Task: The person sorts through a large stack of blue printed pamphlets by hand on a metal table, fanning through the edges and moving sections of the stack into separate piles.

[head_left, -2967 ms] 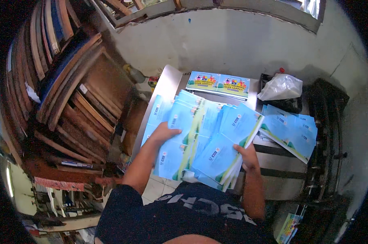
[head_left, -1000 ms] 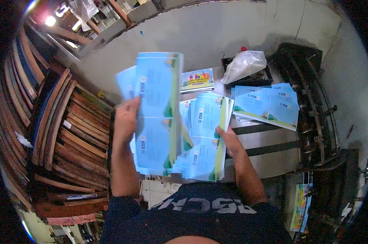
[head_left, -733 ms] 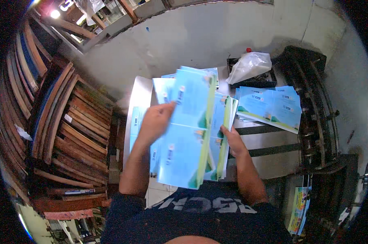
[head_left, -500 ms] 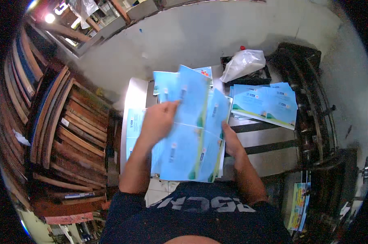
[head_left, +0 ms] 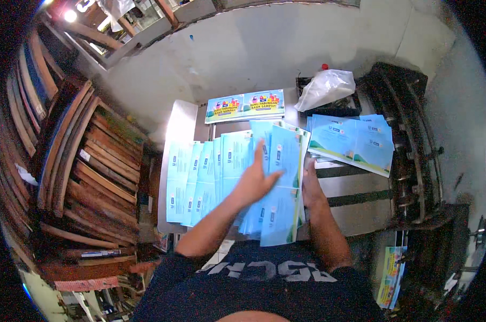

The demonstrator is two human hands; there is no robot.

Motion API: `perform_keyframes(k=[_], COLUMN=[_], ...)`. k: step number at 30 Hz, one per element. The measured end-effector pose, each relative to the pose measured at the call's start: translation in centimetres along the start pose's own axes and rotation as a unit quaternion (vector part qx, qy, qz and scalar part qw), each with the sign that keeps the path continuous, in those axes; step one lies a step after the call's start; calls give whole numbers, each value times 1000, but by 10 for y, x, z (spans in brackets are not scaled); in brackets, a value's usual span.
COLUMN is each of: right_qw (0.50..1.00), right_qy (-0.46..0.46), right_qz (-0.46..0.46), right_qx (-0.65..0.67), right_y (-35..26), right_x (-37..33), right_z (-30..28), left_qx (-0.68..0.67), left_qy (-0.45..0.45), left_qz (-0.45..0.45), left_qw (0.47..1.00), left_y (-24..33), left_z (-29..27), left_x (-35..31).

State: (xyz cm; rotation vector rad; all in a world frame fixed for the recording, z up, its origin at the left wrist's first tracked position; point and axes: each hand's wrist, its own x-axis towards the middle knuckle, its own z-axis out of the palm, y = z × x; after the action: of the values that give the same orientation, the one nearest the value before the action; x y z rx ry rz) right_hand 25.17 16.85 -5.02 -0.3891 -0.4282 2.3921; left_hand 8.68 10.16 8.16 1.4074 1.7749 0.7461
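Note:
A loose stack of light-blue printed sheets with green edging stands slightly uneven in front of me. Over its face is my left hand, index finger and thumb stretched apart, with nothing gripped. At the right edge of this stack, my right hand holds the side, its thumb pointing up and its other fingers mostly hidden behind the paper. To the left, more blue sheets lie fanned out and overlapping on a metal table. Behind them rests a pile of colourful printed covers.
Another pile of blue sheets lies to the right, in front of a black tray holding a white plastic bag. Dark machinery borders the right side. Wooden racks with boards stand at the left, and a grey wall rises behind.
The raised blue sheets have come down to the right, uncovering the fanned sheets and the covers behind. My left hand has moved right and its fingers have spread; my right hand stays at the edge.

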Motion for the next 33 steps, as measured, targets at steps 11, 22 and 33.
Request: perform_keyframes(k=[11, 22, 33], right_qw=[987, 976, 982], right_qy=[72, 100, 102], right_qz=[27, 34, 32], right_qx=[-140, -189, -158], right_y=[7, 7, 4], right_x=[4, 9, 2], right_z=[-19, -25, -9], left_qx=[-310, 191, -120], left_qy=[-109, 117, 22], left_qz=[-33, 42, -21], left_qw=[944, 974, 992], left_y=[-33, -34, -19], left_z=[8, 0, 15], left_x=[1, 23, 34])
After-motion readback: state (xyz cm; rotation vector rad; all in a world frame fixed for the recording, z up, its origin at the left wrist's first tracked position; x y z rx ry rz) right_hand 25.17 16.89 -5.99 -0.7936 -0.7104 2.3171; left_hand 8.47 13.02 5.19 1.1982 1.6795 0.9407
